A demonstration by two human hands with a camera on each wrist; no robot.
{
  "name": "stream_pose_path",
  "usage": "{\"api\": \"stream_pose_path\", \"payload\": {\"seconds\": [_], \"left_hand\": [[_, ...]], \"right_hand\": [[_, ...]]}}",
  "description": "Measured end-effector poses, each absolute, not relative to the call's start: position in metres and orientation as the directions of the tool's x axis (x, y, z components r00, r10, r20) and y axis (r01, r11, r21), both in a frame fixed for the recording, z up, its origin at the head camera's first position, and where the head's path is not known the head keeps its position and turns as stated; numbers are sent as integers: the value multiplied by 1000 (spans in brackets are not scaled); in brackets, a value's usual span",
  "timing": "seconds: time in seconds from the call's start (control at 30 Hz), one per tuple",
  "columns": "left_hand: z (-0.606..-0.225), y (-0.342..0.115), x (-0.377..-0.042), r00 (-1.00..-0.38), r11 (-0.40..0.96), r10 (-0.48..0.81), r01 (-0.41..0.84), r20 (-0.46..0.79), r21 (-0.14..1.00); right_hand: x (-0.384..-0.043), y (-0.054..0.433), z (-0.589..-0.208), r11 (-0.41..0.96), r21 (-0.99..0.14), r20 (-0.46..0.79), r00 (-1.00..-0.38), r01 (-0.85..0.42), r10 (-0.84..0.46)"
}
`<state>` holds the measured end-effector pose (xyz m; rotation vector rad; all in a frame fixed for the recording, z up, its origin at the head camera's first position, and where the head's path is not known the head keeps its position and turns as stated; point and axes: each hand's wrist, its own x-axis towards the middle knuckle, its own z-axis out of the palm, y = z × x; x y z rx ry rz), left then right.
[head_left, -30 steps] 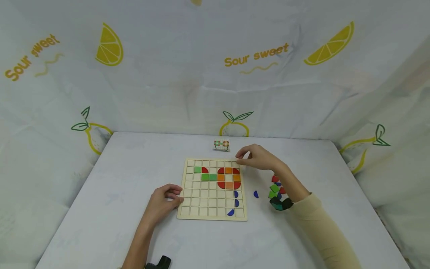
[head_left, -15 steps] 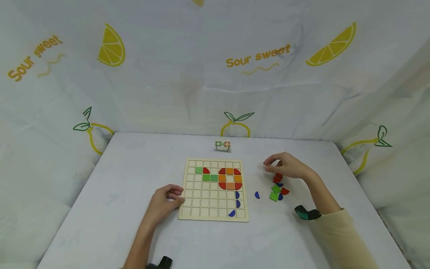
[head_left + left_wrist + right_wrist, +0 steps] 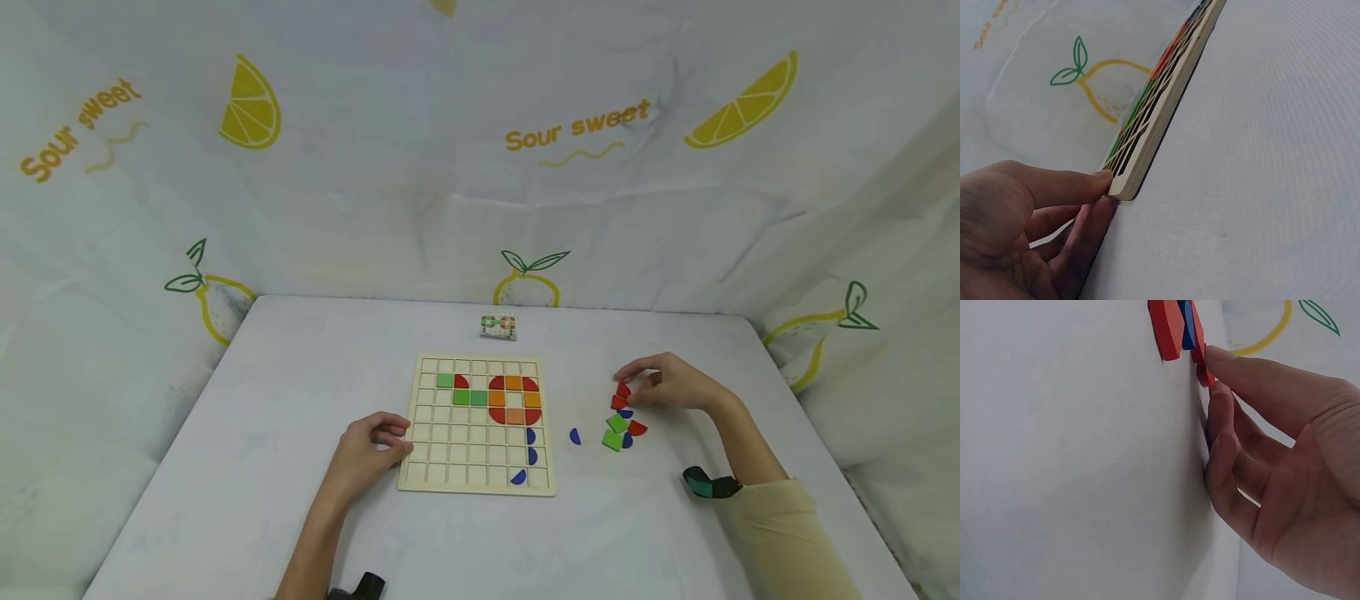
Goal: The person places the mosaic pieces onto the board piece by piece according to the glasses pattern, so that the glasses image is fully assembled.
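A wooden grid board (image 3: 442, 454) lies on the white table, with green squares (image 3: 461, 397), red quarter circles (image 3: 497, 415), orange squares (image 3: 514, 415) and blue half circles (image 3: 518, 477) on it. My left hand (image 3: 365, 450) holds the board's left edge; in the left wrist view, the thumb (image 3: 1079, 187) is on top and a finger sits below the rim. At the loose pile on the right, my right hand (image 3: 675, 383) has thumb and forefinger around a red quarter-circle piece (image 3: 623, 389), pinching it at the table; the right wrist view shows the thumb (image 3: 1241, 369) touching it.
Beside the right hand lie loose green squares (image 3: 612, 439), red pieces (image 3: 637, 428) and blue half circles (image 3: 627, 441). One blue half circle (image 3: 575, 436) is between pile and board. A small pattern card (image 3: 498, 326) stands behind the board. White lemon-print cloth (image 3: 375, 208) hangs at the back.
My right hand has moved from the board's upper right corner rightward and down to the loose pile, reaching a red piece there. The left hand stays at the board's edge.
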<state>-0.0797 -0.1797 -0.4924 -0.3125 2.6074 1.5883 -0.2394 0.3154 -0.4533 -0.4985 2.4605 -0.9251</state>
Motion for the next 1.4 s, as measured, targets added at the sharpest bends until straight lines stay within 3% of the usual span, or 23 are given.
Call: {"api": "stream_pose_path", "payload": {"seconds": [0.9,1.4], "left_hand": [[-492,-181,-79,-980,443,-123,-195,-156,875],[-494,-181,-80,-978,442,-129,-203,-162,873]], "right_hand": [[-245,323,-461,679,-713,-268,-825,-177,-497],[-244,322,-465,710,-675,-250,-844,-201,-475]]}}
